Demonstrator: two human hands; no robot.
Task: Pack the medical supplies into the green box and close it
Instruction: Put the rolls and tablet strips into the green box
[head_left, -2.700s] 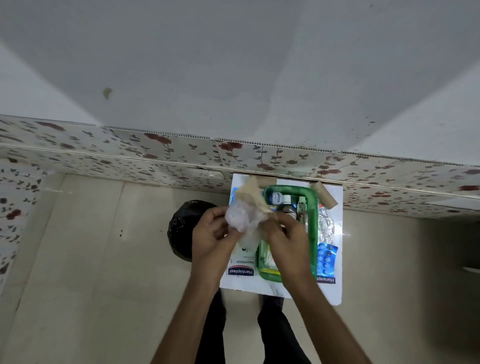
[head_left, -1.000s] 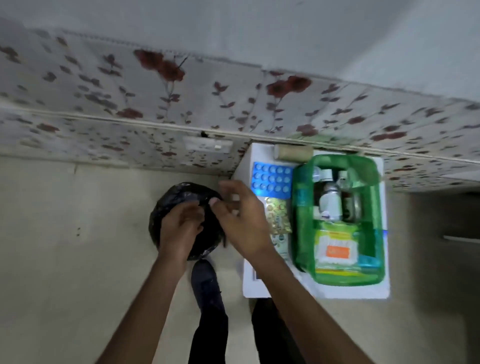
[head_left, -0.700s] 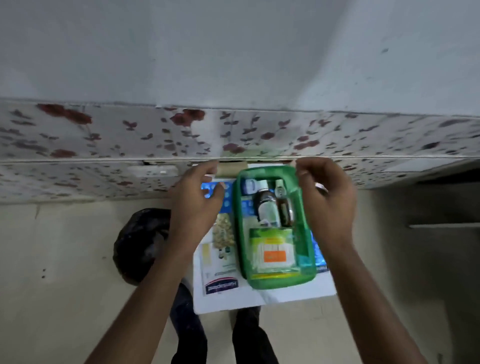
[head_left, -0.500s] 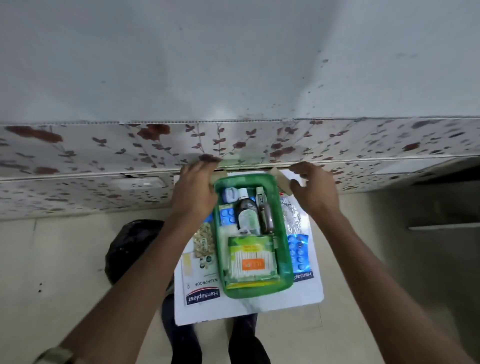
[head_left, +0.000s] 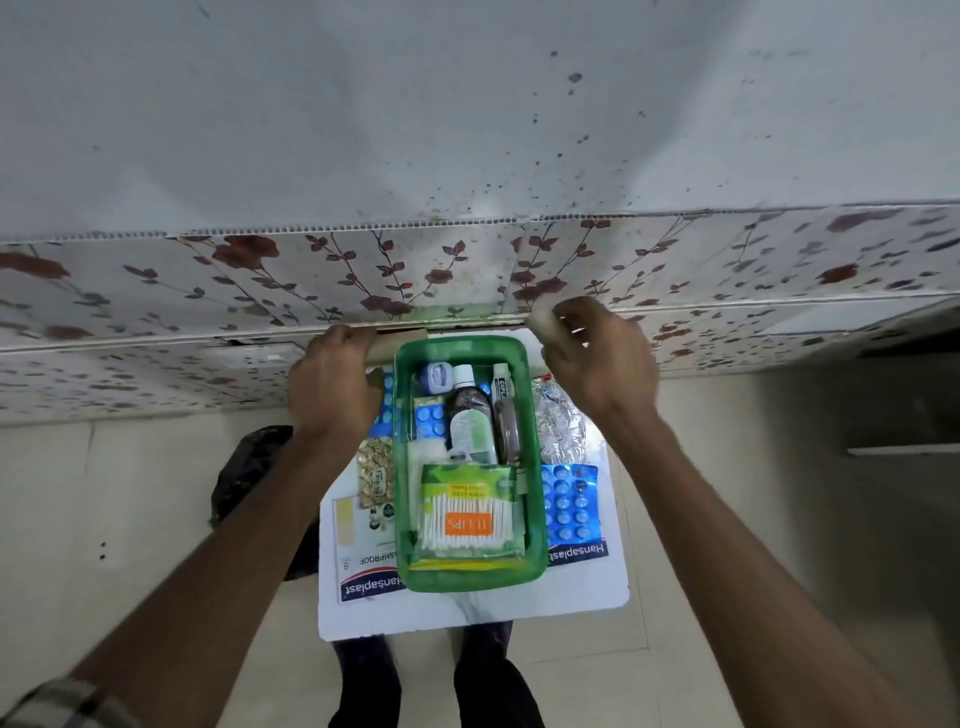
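Note:
The open green box (head_left: 470, 574) stands on a small white board (head_left: 467, 608). Inside it lie a cotton swab pack (head_left: 467, 514), a syrup bottle (head_left: 470, 421), a small jar (head_left: 439, 376), a tube (head_left: 501, 384) and a blue blister pack (head_left: 430, 421). My left hand (head_left: 335, 384) is closed over a beige bandage roll (head_left: 400, 349) at the box's far left corner. At the far right corner, the fingertips of my right hand (head_left: 595, 358) pinch a second beige bandage roll (head_left: 540, 325), held just above the board.
Beside the box lie a blue blister pack (head_left: 571, 501), a foil pack (head_left: 561, 421), a gold pill strip (head_left: 376, 473) and Hansaplast strips (head_left: 369, 582). A black bag (head_left: 249, 467) sits on the floor to the left. The flowered wall (head_left: 415, 280) runs right behind the board.
My hands left the black bag and moved to the box's far corners, one on each side. Each closed on a beige roll, and the right one came up slightly.

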